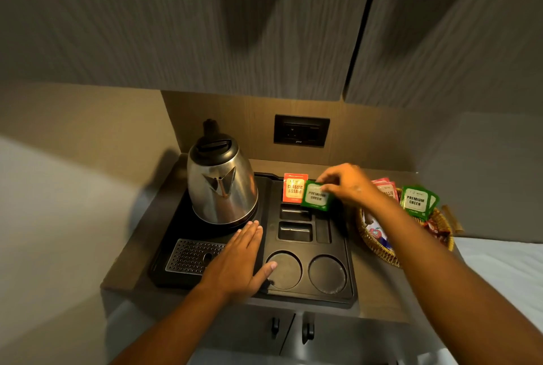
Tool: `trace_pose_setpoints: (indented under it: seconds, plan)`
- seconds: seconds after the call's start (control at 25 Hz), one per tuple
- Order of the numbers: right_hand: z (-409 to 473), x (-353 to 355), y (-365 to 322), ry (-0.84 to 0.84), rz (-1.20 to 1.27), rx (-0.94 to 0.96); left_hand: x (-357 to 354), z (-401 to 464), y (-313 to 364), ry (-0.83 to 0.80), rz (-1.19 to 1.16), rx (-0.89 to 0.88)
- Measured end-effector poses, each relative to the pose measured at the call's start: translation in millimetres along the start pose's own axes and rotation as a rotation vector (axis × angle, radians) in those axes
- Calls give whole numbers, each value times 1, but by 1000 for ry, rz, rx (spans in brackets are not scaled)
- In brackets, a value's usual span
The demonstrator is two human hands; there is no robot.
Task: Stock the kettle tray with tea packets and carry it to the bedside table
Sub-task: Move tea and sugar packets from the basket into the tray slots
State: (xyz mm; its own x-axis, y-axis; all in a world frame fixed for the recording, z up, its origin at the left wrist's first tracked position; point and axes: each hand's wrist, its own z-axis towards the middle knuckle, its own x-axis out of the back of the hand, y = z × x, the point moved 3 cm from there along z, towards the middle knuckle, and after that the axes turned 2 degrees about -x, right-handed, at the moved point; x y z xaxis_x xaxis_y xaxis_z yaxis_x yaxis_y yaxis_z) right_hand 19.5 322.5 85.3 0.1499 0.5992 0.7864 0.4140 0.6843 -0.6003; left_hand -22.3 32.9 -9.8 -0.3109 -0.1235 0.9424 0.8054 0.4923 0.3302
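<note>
A black kettle tray (338, 295) lies on a small counter. A steel kettle (221, 185) stands on its back left part. An orange Classic Assam tea packet (293, 188) stands upright in a slot at the tray's back. My right hand (349, 184) pinches a green Premium Green tea packet (316, 197) just right of the orange one, over the back slots. My left hand (238, 259) rests flat on the tray, fingers spread, thumb at the rim of a round cup recess (289, 272).
A wicker basket (379, 247) at the right holds more green packets (415, 201), red packets (388, 188) and other sachets. A metal drip grate (188, 256) sits at the tray's front left. A wall socket (301, 130) is behind. Cabinet doors hang overhead; white bedding lies right.
</note>
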Motion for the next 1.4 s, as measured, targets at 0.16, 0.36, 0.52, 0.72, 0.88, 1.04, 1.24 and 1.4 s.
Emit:
trace_pose_setpoints:
  seconds: [0.16, 0.36, 0.52, 0.72, 0.88, 1.04, 1.24, 1.4]
  plan:
    - [27, -50, -4, -72, 33, -47, 2, -2, 2, 9, 0, -12]
    - [35, -62, 3, 19, 152, -83, 2, -1, 1, 2, 3, -10]
    - [24, -49, 14, 120, 104, -103, 0, -3, -4, 14, -9, -10]
    - [-29, 28, 103, 304, -121, -398, -5, 1, -6, 31, 8, -24]
    - [-55, 11, 125, -101, -218, -445, -8, 0, -6, 30, 5, -23]
    - [-65, 7, 128, 0, -176, -404, -7, 1, -4, 37, 7, -17]
    - [-76, 50, 115, 169, -209, -367, -6, 1, -3, 37, 21, -24]
    - [-68, 53, 62, 241, -112, -192, -6, 3, -3, 35, 14, -15]
